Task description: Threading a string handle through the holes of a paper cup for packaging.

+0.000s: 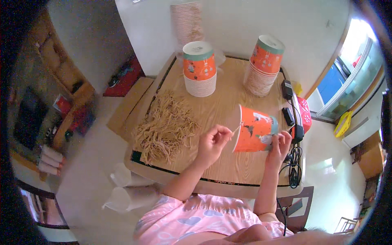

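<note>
A tapered orange paper bucket [254,136], teal-banded at the base and printed with pale figures, is held on its side, rim toward nine o'clock. A thin tan cord [236,131] is pinched at the rim by the left hand [214,139]; the base is gripped by the right hand's [279,148] curled fingers. Below, a brown wood-grain tabletop [228,98] is seen. From the bucket, a tangled tan cord heap [165,128] is spread at nine o'clock; inverted bucket stacks are placed at eleven [200,71] and twelve [265,65], before a pale wall [237,24].

Orange, teal-banded bucket [252,139], tan cords [165,126], brown wood-grained tabletop [230,87]
</note>
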`<state>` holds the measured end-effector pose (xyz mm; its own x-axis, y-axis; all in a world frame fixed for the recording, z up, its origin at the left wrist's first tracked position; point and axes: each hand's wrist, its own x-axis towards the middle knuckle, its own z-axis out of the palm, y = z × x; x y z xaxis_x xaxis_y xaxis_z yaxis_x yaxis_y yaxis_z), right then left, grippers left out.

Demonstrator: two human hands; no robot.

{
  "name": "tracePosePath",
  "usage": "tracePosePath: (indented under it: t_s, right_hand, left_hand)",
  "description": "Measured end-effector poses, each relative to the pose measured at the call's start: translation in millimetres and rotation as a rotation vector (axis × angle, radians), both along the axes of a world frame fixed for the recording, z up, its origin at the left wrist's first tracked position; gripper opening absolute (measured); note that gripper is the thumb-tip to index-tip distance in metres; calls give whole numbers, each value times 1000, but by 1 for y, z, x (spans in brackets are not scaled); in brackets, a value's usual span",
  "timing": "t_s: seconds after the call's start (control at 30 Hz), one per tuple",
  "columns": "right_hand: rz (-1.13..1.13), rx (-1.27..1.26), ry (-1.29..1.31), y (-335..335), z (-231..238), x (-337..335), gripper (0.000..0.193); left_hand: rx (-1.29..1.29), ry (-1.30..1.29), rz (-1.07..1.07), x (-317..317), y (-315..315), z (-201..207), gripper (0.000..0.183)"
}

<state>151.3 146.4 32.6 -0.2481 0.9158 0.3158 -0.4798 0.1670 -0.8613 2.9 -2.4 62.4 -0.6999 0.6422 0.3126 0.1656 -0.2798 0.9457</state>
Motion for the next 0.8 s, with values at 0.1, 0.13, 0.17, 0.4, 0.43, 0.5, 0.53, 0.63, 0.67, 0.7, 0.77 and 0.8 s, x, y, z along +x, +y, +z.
tracePosePath:
  t_s: [0.1, 0.13, 0.17, 0.4, 0.43, 0.5, 0.53, 0.63, 0.67, 0.7, 0.77, 0.8]
  right_hand:
    - [-228, 184, -109, -12, 2, -14, 18]
    - [-290, 241, -154, -18, 3, -18, 16]
    - [-351, 283, -178, -19, -1, -22, 16]
    - [-341, 342, -130, -18, 16, -24, 15]
    - [-339, 341, -131, -18, 19, -28, 15]
    - [-248, 439, -116, -18, 29, -35, 16]
    - [-123, 409, -173, -16, 38, -32, 16]
    - [-50, 559, -417, -13, 68, -33, 18]
    - [-73, 580, -412, -9, 75, -33, 17]
    - [-107, 601, -412, -3, 82, -30, 17]
    - [-107, 569, -329, -2, 109, -23, 15]
    - [-109, 574, -300, 8, 122, -14, 14]
  left_hand:
    - [119, -64, -127, 31, 3, -23, 19]
    - [227, -130, -156, 44, 10, -26, 28]
    - [306, -109, -206, 45, 15, -36, 35]
    - [74, -583, -293, 5, 11, -43, 34]
    - [-66, -489, -377, 7, 17, -47, 31]
    - [-199, -390, -466, 5, 24, -52, 28]
    - [-279, -259, -399, 1, 27, -53, 26]
    - [-248, -360, -338, -9, 29, -59, 32]
    - [-135, -595, -345, -13, 29, -59, 36]
    - [-133, -584, -354, -16, 33, -59, 36]
    - [191, -847, -589, -26, 31, -51, 46]
    - [197, -833, -588, -26, 34, -44, 46]
